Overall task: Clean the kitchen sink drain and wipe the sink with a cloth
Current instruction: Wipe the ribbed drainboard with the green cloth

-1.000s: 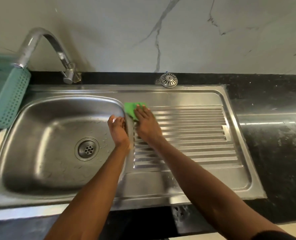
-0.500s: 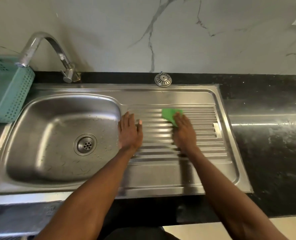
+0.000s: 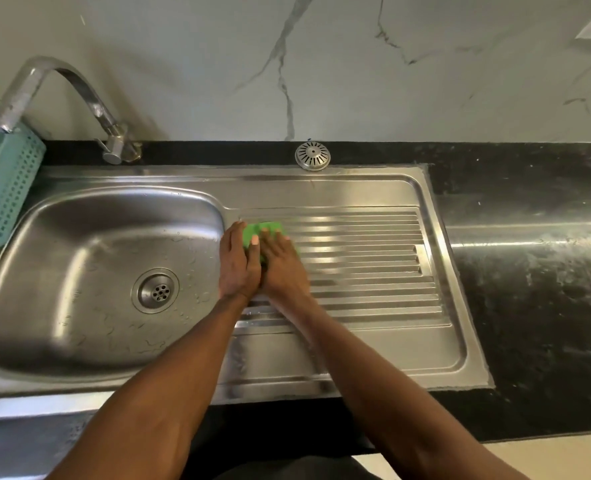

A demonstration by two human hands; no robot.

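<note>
Wiping is the step I judge to be in hand: the green cloth [image 3: 260,233] lies on the ribbed drainboard [image 3: 363,265], just beside the basin's [image 3: 89,282] right edge. My right hand [image 3: 282,268] presses it flat with straight fingers; my left hand [image 3: 236,265] rests alongside, touching the right, its thumb laid on the cloth, fingers straight too (neither hand grips anything). The strainer cover [image 3: 312,156] sits on the dark surface [image 3: 529,271] behind the sink, so I take the drain [image 3: 158,292] work as not closed out. Droplets dot the basin floor, so I reckon that part is left to wipe.
</note>
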